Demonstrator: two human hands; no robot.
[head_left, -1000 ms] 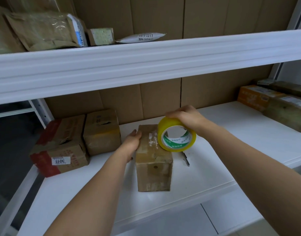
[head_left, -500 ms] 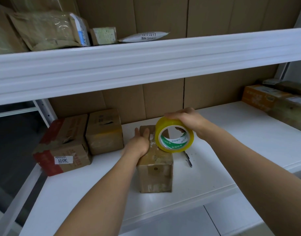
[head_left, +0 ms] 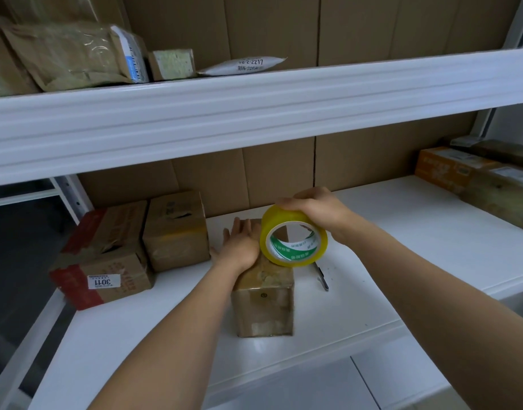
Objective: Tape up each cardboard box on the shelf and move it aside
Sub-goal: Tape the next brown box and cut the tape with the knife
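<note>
Gripping the yellow tape roll (head_left: 294,236) from above, your right hand (head_left: 316,210) curls its fingers over the rim and holds the roll against the top of the small cardboard box (head_left: 263,303). Your left hand (head_left: 241,245) lies flat, fingers straight, pressing down on the same top. That box stands near the front edge of the white lower shelf (head_left: 402,261), apart from the rest. Whether a strip is already stuck down cannot be told; the roll hides that spot. If your flat palm slips, the box may skid toward the front edge as you pull tape, and the strip could wrinkle or run off the seam. A dark pen-like tool (head_left: 322,276) lies just beside the box on the right, where your forearm might knock it. To the left sit two boxes (head_left: 177,232), touching each other; more boxes (head_left: 473,179) sit well apart at the far right.
</note>
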